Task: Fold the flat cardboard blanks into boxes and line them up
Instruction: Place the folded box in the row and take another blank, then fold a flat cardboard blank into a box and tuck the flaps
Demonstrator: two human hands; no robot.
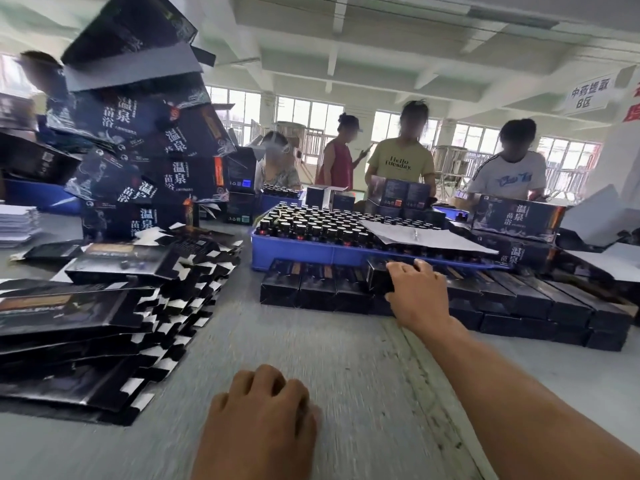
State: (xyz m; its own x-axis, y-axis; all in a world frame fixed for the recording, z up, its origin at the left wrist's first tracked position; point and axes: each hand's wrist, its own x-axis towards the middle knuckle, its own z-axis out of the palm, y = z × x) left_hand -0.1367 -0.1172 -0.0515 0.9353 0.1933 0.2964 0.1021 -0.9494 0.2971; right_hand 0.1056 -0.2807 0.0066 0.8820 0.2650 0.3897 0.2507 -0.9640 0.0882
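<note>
On your left, the flat cardboard blanks (104,327) lie in a loose, slumping heap on the table, black and glossy with white-backed tabs fanned out along the right edge. Ahead of you the folded boxes (502,299), small, dark and oblong, lie side by side in rows stacked in layers, just in front of the blue tray.

I see a packing workshop: beyond my fingers (403,268), workers (401,157) stand at a table (311,341) with stacked printed cartons (145,140) and a bottle crate (311,252).
</note>
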